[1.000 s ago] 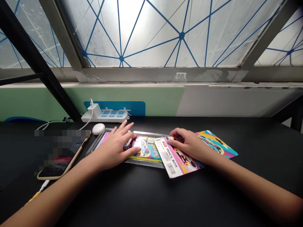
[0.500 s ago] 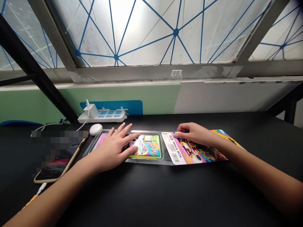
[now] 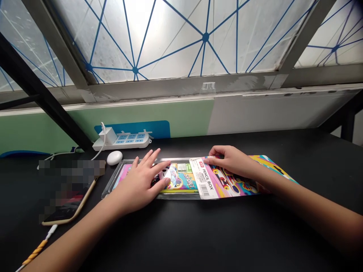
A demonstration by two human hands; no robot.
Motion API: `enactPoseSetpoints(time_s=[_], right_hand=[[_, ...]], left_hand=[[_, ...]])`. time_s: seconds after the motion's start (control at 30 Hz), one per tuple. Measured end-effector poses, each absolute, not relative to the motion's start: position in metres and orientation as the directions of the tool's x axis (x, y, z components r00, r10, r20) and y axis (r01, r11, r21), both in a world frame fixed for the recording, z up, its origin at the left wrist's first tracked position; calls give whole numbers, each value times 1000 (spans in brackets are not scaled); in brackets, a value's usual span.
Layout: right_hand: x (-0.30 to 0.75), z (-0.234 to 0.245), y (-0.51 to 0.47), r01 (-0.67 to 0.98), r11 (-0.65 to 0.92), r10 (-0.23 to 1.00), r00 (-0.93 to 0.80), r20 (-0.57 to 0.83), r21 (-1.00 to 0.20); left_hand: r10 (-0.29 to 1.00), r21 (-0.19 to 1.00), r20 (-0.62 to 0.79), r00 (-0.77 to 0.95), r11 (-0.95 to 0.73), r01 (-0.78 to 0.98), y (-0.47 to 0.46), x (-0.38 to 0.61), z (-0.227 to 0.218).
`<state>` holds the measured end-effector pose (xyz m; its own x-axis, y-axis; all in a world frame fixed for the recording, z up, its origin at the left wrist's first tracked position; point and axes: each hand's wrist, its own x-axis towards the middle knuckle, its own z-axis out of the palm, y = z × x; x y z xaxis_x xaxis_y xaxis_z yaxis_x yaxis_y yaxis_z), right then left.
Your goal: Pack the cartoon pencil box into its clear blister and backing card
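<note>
A colourful pencil box (image 3: 185, 182) with the word SPORT on it lies in a clear plastic tray (image 3: 112, 180) on the black table. My left hand (image 3: 138, 179) rests over the box with its fingers spread, hiding its middle part. To the right, my right hand (image 3: 234, 160) pinches the upper edge of a printed packaging card (image 3: 208, 181) marked PENCIL BOX, thumb on top. The card's left end overlaps the right end of the tray and box. My right forearm covers part of the card.
A phone (image 3: 70, 196) with a cable lies at the left, partly blurred out. Behind the tray are a white rounded case (image 3: 114, 158) and a white power strip (image 3: 133, 140) with a plugged-in adapter. A wall and window stand at the table's back edge.
The packaging card has slid left relative to the tray and now covers the right end of the pencil box. My right hand moved with it; my left hand stays spread on the box.
</note>
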<state>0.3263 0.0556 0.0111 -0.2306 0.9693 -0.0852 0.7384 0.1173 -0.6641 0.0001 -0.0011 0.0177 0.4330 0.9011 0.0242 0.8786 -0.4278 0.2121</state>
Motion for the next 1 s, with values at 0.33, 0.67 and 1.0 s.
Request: enactPoseSetpoints(time_s=[0.33,0.67,1.0], right_hand=[[312,14,45,722,81,976,-198,-93,-687],[301,13,36,754,87,973,-205,-107,-651],[319,21,45,800,146,947,-282,-150,-581]], left_hand=[[905,338,53,423,-415,845,-5,3,20],[925,633,85,371,-338,697,-14,16,27],[940,913,340,44,-341,224,1,0,27]])
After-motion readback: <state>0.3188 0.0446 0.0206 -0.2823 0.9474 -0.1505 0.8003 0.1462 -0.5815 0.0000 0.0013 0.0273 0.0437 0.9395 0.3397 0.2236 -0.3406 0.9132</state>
